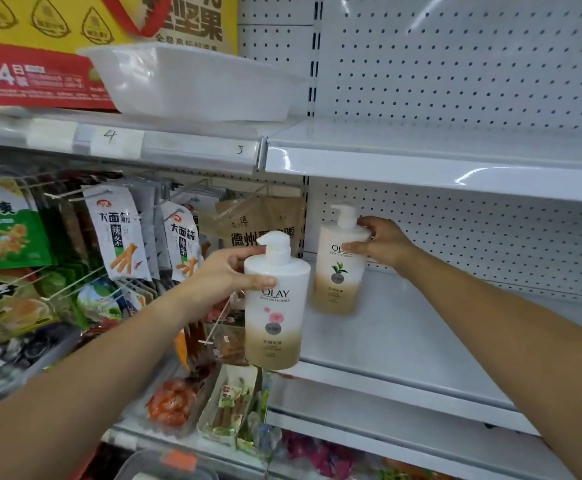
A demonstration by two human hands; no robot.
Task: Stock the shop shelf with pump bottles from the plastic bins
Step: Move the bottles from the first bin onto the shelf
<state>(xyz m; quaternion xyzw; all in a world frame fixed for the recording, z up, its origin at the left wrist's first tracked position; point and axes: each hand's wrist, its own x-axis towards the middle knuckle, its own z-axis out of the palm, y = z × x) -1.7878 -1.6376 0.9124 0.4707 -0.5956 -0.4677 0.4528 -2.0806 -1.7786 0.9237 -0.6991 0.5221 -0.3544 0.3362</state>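
- Head view: my left hand (227,271) is clamped on the pink-flower bottle (275,306), thumb across its front above the label, fingers curled behind its shoulder.
- That bottle is at the front left corner of the white shelf (421,341), its base over the shelf's front lip. Its long axis runs near vertical, pump on top, nozzle pointing left, label towards me.
- My right hand (383,242) grips the green-leaf bottle (339,268) at its shoulder, thumb on the front, fingers round by the pump neck.
- This one is further back over the white shelf, near its left rear corner. It is upright with a slight lean, nozzle pointing left, label facing me. The base is blurred, so I cannot tell whether it rests on the shelf.
- A white plastic bin (192,81) sits above and left of the white shelf.
- Snack packets (116,233) hang left of the white shelf.
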